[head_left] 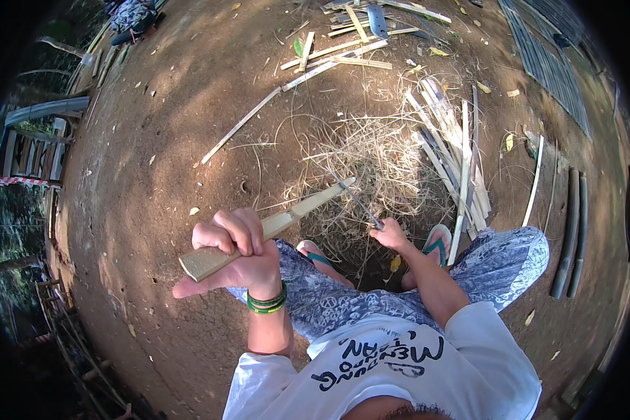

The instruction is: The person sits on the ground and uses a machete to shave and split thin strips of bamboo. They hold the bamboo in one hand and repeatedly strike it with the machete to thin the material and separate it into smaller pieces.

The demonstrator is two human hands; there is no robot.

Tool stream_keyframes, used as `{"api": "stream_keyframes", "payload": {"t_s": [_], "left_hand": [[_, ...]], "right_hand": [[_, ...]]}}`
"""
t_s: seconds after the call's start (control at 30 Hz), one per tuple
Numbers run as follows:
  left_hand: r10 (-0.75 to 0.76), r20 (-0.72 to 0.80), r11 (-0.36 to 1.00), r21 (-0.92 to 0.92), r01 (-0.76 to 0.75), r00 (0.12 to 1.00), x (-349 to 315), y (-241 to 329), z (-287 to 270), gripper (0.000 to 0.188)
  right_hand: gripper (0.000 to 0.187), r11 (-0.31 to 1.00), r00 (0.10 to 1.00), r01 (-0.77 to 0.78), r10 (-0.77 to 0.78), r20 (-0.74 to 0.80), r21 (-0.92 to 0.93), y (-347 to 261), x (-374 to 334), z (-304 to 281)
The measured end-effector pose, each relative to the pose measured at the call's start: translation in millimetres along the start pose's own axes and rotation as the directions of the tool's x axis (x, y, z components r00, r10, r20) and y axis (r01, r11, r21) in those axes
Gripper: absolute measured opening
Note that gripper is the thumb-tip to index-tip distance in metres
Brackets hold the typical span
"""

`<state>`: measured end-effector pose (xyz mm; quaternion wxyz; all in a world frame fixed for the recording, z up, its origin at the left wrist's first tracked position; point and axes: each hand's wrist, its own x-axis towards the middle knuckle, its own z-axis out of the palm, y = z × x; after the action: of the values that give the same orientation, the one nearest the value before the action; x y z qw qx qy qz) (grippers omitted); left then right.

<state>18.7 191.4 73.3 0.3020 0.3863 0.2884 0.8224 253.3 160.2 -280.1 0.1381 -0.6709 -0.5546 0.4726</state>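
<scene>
My left hand [253,269] is closed around a split bamboo slat [304,207], its wide end beside my thumb and its narrow end pointing away to the right. In my right hand [392,235], in front of my right foot, is the handle of a thin-bladed knife [362,206]. Its blade runs forward and left, crossing close to the slat's narrow tip. Whether blade and slat touch, I cannot tell. Beneath them spreads a heap of pale bamboo shavings [381,157] on the ground between and beyond my feet.
Bamboo strips [455,150] lie right of the shavings, and more pale slats [339,52] lie farther off with a blue-grey flat piece [377,22]. Two dark poles [570,234] rest at the right. A slatted bamboo panel [549,66] is far right; a person [129,17] sits far left.
</scene>
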Motion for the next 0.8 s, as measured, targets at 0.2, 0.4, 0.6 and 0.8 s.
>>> {"api": "stream_keyframes", "payload": {"t_s": [0.2, 0.4, 0.6, 0.8], "left_hand": [[0.011, 0.048, 0.998, -0.069, -0.008, 0.999, 6, -3, -8, 0.079], [0.001, 0.034, 0.999, -0.053, 0.001, 0.999, 7, -2, -7, 0.079], [0.019, 0.01, 0.999, -0.039, -0.019, 1.0, 2, -3, -6, 0.079], [0.018, 0.036, 0.999, -0.042, -0.017, 0.999, 0, -5, 1, 0.079]], "right_hand": [[0.039, 0.985, 0.979, -0.172, 0.168, 0.111, 0.026, -3, 15, -2], [0.033, 0.954, 0.972, -0.233, 0.223, 0.074, 0.188, 3, 11, 21], [0.039, 0.994, 0.997, -0.074, 0.077, 0.032, -0.084, -4, 8, 3], [0.041, 0.997, 0.998, -0.066, 0.066, 0.006, -0.038, 11, 10, -5]]}}
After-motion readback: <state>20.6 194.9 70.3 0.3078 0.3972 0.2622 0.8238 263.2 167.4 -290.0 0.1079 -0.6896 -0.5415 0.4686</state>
